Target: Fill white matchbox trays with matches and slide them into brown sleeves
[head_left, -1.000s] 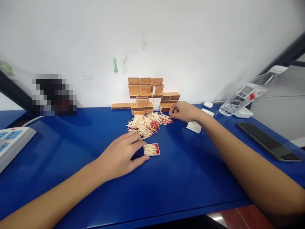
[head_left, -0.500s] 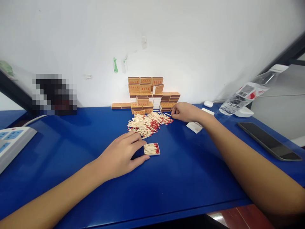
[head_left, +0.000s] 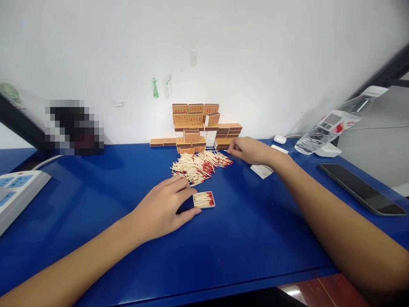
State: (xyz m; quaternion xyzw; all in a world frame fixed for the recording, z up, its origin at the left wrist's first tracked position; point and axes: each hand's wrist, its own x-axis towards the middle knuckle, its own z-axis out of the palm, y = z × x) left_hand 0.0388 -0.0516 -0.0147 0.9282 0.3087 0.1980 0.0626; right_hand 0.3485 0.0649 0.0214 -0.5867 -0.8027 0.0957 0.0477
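Note:
Thumb and index finger of my left hand (head_left: 166, 209) grip the left end of a small white matchbox tray (head_left: 204, 207), which lies on the blue table and holds a layer of matches with red heads to the right. My right hand (head_left: 244, 150) is pinched at the right edge of the loose match pile (head_left: 198, 165), in front of the stacked matchboxes. A pale matchstick tip seems to show at its fingertips; the rest is hidden. Orange matchboxes (head_left: 195, 119) stand stacked against the wall behind the pile.
White paper pieces (head_left: 262, 171) lie under the right forearm. Further right are a white earphone case (head_left: 280, 139), a tilted water bottle (head_left: 335, 123) and a black phone (head_left: 361, 189). A power strip (head_left: 22, 192) sits at the left on the blue table (head_left: 230, 256).
The fingertips of my right hand have shifted slightly left beside the pile. My left hand and the tray have stayed in place.

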